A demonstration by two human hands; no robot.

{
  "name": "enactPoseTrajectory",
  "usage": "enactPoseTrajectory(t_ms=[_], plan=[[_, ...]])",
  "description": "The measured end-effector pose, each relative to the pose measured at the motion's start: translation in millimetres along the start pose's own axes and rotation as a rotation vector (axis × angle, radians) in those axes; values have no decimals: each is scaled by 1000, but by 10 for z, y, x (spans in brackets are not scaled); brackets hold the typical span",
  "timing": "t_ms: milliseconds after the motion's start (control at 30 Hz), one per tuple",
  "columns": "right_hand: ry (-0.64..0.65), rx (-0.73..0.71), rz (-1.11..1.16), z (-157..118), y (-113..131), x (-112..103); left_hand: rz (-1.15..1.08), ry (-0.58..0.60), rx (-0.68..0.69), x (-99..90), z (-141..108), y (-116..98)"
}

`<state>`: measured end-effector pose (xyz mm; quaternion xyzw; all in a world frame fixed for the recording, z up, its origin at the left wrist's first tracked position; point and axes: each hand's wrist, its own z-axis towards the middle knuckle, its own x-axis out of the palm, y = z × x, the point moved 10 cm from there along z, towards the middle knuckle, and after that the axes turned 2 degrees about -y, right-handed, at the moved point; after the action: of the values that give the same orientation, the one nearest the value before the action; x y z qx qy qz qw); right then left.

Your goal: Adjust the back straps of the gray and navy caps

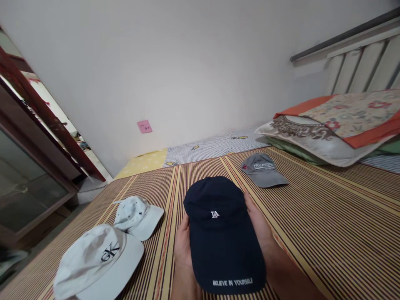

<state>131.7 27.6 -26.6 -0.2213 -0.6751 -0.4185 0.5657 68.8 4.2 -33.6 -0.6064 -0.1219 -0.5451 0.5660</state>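
A navy baseball cap (223, 237) is held between my two hands, its brim toward me. White letters stand on its crown, and "BELIEVE IN YOURSELF" runs along the brim edge. My left hand (183, 246) grips the cap's left side, with the fingers partly hidden behind it. On the opposite side my right hand (261, 229) is closed on the cap, fingertips mostly out of sight. To the left lie a large white cap (90, 258) with dark letters and a smaller pale cap (137, 214). Beyond my right hand rests a grey cap (262, 170).
All the caps lie on or above a striped woven mat (331, 225). Pillows (350, 116) are piled at the right by a radiator (359, 68). A white wall (193, 71) with a pink note (144, 126) rises behind. A glass-panelled cabinet (28, 187) stands left.
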Motion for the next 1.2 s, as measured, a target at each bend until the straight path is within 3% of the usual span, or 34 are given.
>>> enactPoseTrajectory(t_ms=[200,467,600,767,933,1033,1200], plan=[[33,-10,-19,-13,10,-40,-6,0,112,56,23,-14],[-4,-105,-77,11,131,-122,-40,-91,98,-173,-17,43],[-4,-40,-62,-1,52,-148,-68,-87,97,-209,-44,37],[31,73,-44,4,-56,-207,-50,-34,116,-130,-38,23],[-37,-35,-82,46,60,-339,-17,63,144,10,-7,-21],[-53,-80,-84,63,90,-315,1,108,134,128,-6,-69],[-4,-7,-71,138,-76,-206,8,234,161,363,-91,-268]])
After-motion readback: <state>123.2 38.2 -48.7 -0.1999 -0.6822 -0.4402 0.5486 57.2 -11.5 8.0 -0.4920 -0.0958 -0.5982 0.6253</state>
